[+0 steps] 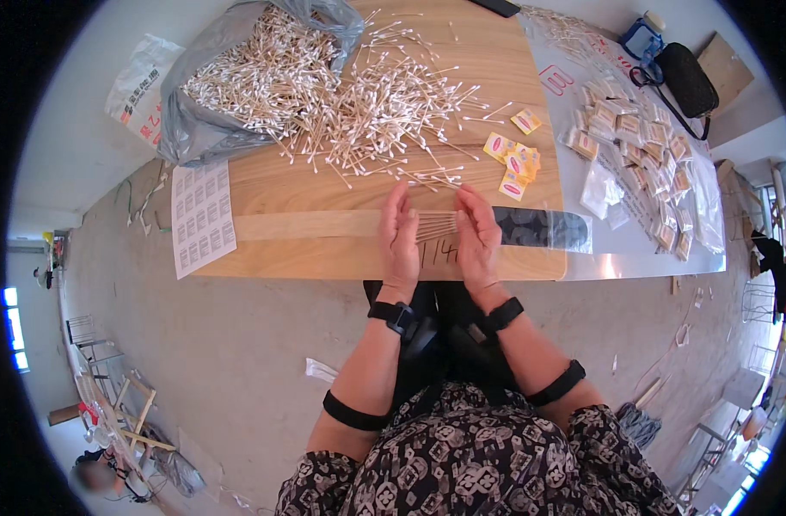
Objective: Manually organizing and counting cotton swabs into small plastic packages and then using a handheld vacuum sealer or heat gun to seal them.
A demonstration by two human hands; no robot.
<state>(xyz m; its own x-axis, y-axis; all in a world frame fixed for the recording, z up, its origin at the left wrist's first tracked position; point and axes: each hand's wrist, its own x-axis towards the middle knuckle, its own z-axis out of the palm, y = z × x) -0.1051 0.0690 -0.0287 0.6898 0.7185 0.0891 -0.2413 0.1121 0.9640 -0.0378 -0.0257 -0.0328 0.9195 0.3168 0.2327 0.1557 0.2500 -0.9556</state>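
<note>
Here, the grey bag (178,129) holds swabs (264,73).

The cotton swabs (393,107) have white tips on tan sticks, and the plastic bag (182,112) around many of them is smoky grey. Brown wood grain streaks the honey-coloured table (290,189). The small cards (513,163) are yellow and white with red ovals; the paper sheet (202,224) is white with a grid of grey print. Red marks pattern the white sack (141,86). Both wristbands (503,316) are black, as is the pouch (687,82). The shirt (462,456) carries pale grey and cream motifs on black. The floor (238,344) is dull grey.
</note>
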